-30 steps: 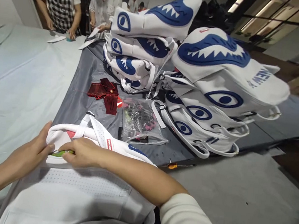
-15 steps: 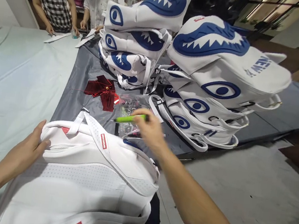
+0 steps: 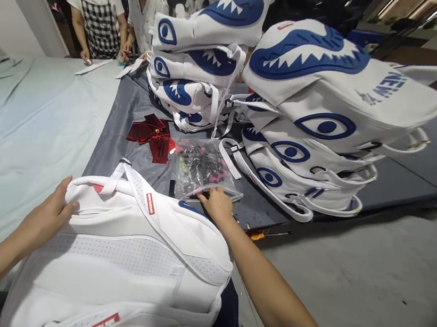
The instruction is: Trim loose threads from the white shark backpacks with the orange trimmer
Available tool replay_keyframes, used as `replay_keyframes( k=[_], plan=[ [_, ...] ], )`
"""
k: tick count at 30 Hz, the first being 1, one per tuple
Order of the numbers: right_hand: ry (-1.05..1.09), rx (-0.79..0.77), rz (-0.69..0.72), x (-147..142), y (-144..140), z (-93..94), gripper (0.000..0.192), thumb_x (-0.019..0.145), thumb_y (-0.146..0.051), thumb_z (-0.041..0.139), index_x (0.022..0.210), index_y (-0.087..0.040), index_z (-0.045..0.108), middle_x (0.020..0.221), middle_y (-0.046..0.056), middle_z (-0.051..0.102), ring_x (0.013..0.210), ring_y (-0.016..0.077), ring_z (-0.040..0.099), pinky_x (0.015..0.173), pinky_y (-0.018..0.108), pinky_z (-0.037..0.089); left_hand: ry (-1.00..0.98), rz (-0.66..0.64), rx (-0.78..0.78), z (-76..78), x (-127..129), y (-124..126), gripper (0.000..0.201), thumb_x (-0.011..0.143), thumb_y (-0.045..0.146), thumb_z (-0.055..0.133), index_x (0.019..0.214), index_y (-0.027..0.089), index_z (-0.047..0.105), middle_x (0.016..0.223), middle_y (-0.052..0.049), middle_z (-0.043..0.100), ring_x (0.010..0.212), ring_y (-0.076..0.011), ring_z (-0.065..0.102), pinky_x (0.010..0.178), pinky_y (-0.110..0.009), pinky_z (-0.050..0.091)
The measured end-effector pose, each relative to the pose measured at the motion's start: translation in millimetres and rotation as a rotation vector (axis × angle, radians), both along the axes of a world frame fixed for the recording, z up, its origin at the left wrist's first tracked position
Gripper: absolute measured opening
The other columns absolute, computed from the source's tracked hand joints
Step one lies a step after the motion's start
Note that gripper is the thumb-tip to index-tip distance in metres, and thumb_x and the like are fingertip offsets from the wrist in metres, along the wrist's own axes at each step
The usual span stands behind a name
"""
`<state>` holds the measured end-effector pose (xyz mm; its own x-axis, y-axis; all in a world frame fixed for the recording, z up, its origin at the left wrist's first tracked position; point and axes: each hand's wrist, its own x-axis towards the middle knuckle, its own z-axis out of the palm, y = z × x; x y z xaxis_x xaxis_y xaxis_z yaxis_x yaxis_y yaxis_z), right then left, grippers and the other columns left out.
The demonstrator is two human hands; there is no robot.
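A white backpack [image 3: 107, 277] with padded straps and red labels lies in front of me. My left hand [image 3: 53, 211] grips its upper left corner, thumb on the near side and fingers behind. Beyond the bag, my right hand [image 3: 218, 205] reaches down to the near edge of a clear plastic bag [image 3: 199, 155] full of small dark and pink pieces. Its fingers are bent together; what lies between them is hidden. Dark red fabric pieces [image 3: 153, 136] lie left of the plastic bag. The green marker is out of sight.
White backpacks with blue shark mouths and eyes stand in a left stack [image 3: 199, 64] and a right stack [image 3: 330, 108]. An orange-handled screwdriver [image 3: 259, 235] lies at the table's edge. Two people [image 3: 100, 24] work with white pieces across the table.
My right hand has lowered from above the plastic bag to its near edge, and the green marker it held no longer shows. My left hand keeps its grip on the backpack.
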<state>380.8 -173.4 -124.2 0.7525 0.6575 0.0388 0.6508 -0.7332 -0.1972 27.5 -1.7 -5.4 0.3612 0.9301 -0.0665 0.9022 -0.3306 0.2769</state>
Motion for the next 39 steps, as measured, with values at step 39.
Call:
replay_keyframes(
  k=[39],
  plan=[
    [0.002,-0.253,1.014,-204,123,123.5,0.030,0.083,-0.018,0.056,0.102,-0.025,0.077,0.101,0.007,0.075,0.096,0.0238,0.068,0.073,0.028,0.044,-0.393,-0.007,0.483,-68.9,-58,-39,0.065,0.091,0.043,0.058,0.145,0.016,0.034,0.135,-0.019,0.055,0.121,-0.0338,0.056,0.092,-0.048,0.051]
  ],
)
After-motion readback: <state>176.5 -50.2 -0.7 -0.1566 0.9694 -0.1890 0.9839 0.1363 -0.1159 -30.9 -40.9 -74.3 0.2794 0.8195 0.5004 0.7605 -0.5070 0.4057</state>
